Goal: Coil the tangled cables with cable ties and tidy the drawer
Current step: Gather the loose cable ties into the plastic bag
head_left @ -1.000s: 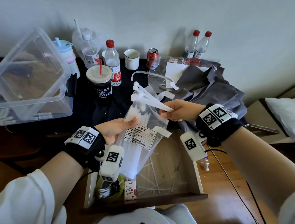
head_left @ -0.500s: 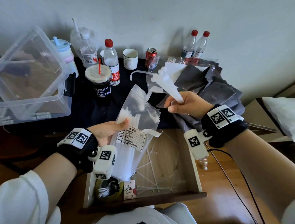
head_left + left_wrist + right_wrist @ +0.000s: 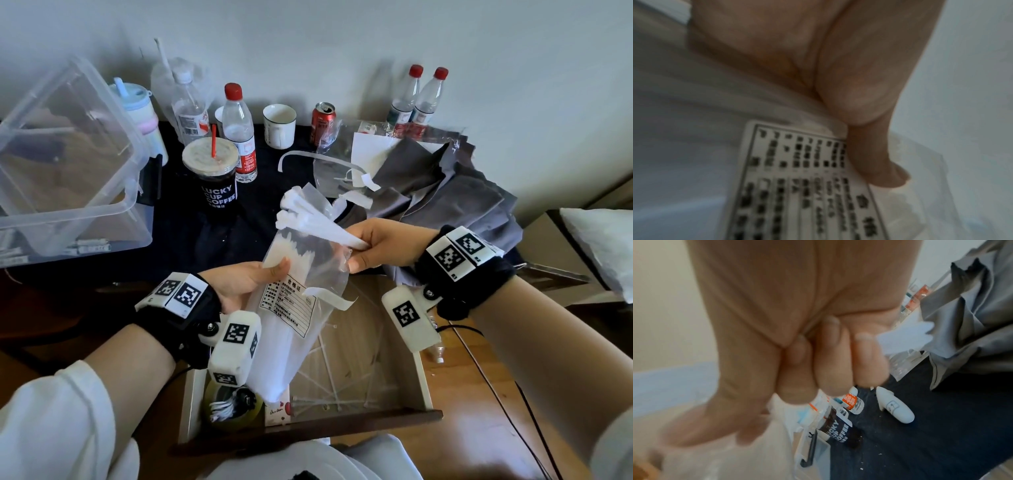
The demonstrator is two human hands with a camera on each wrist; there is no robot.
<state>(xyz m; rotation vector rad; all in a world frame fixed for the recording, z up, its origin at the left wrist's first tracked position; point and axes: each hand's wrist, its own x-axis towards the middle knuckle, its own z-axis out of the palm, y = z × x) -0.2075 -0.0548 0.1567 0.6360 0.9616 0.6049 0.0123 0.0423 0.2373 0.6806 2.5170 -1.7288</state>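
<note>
Over the open wooden drawer point(image 3: 420, 377), my left hand point(image 3: 246, 281) holds a clear bag of white cable ties point(image 3: 294, 315) upright, thumb point(image 3: 875, 159) pressed beside its printed label point(image 3: 797, 178). My right hand point(image 3: 373, 245) grips a bundle of white cable ties point(image 3: 308, 219) by its tail ends, heads fanned up-left across the bag's open top. In the right wrist view the curled fingers point(image 3: 828, 363) hide most of the bundle point(image 3: 904, 337). Loose ties point(image 3: 342, 373) lie on the drawer floor. A coiled black-and-white cable point(image 3: 233, 404) sits in the drawer's front left corner.
On the dark tabletop behind stand a coffee cup point(image 3: 215, 178), water bottles point(image 3: 239, 133), a mug point(image 3: 279, 126) and a can point(image 3: 322, 123). A clear plastic bin point(image 3: 68, 164) fills the left. Grey cloth point(image 3: 445, 192) is heaped at the right. A black cord point(image 3: 513, 394) crosses the floor.
My right hand lifted the tie bundle up and away from the bag, then brought it back down to the bag's top. The left hand kept holding the bag, shifting slightly.
</note>
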